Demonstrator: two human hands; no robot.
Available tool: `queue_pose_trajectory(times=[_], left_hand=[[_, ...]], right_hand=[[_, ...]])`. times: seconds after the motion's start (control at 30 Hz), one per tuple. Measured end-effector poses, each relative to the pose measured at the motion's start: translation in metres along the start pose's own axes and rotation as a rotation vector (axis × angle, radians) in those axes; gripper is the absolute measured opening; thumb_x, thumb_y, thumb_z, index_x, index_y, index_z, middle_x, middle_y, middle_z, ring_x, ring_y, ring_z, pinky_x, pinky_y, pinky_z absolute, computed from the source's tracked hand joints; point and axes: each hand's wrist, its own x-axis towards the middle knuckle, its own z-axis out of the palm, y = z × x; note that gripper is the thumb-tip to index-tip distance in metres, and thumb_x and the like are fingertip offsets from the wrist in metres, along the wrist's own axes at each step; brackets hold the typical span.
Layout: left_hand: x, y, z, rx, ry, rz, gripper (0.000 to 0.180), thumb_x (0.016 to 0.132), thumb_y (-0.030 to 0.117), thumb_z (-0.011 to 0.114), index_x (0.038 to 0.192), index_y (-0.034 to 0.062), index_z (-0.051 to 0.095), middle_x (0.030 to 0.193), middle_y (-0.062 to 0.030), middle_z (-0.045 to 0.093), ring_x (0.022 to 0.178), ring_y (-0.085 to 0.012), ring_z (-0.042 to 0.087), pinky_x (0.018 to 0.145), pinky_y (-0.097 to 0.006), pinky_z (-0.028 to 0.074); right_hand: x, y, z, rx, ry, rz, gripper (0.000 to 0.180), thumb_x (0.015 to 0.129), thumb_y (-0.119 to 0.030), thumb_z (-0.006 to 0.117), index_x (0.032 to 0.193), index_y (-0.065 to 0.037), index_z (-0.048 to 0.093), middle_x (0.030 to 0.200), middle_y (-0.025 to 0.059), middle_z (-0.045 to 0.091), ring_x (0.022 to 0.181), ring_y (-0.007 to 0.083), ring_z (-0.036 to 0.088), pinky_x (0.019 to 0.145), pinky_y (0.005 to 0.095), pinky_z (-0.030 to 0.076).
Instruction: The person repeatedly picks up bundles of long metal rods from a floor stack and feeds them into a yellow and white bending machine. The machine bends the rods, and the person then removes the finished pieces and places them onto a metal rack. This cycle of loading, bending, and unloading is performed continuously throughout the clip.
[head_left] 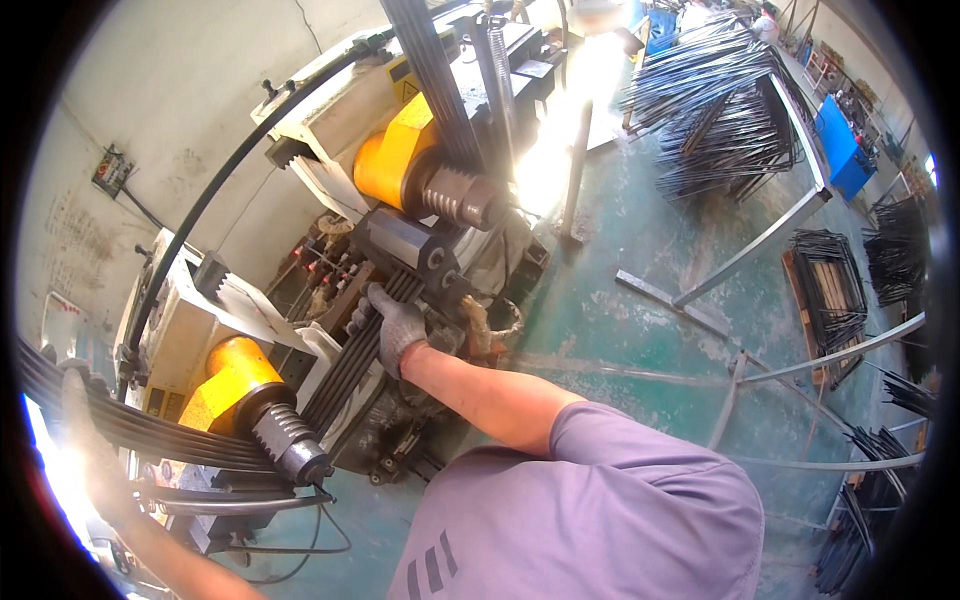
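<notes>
My right hand (400, 328), in a grey glove, closes around a bundle of parallel dark metal rods (345, 390) between two bending heads of a machine. Its thumb lies across the top and the fingers curl over the far side. At the far left, my left hand (88, 425) wraps round another stretch of dark rods (180, 432); glare washes out part of it. The lower bending head has a yellow sleeve (232, 385) and a ridged steel roller (290, 440). The upper head has a yellow sleeve (388, 160), a ridged roller (460, 196) and a grey block (405, 245).
A black hose (215, 195) arches over the machine. Rods (435, 75) rise past the upper head. A metal stand (750, 250) with rods piled on it (715, 120) is at the right, near a blue panel (845, 148) and stacked black frames (832, 285). Cables (300, 548) hang below.
</notes>
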Motion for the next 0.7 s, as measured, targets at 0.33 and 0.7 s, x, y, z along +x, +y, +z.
queue_pose_trajectory(times=[0.33,0.7], left_hand=[[-0.018,0.025,0.005,-0.115,-0.036,0.036,0.044,0.093,0.039,0.064,0.123,0.007,0.065,0.104,-0.006,0.067,0.096,-0.017,0.061,0.088,-0.03,0.046],[-0.012,0.015,0.008,-0.15,-0.01,0.236,0.046,0.095,0.018,0.06,0.138,0.0072,0.05,0.11,-0.0061,0.062,0.091,-0.0126,0.061,0.084,-0.029,0.049]], right_hand=[[-0.001,0.0,0.001,0.019,-0.022,0.007,0.016,0.097,-0.025,0.061,0.094,-0.01,0.056,0.072,0.0004,0.049,0.064,0.0171,0.05,0.065,0.0364,0.048],[-0.003,-0.004,0.004,0.012,0.037,0.053,0.018,0.098,-0.026,0.061,0.097,-0.008,0.056,0.071,0.0002,0.049,0.064,0.0172,0.051,0.066,0.0354,0.05]])
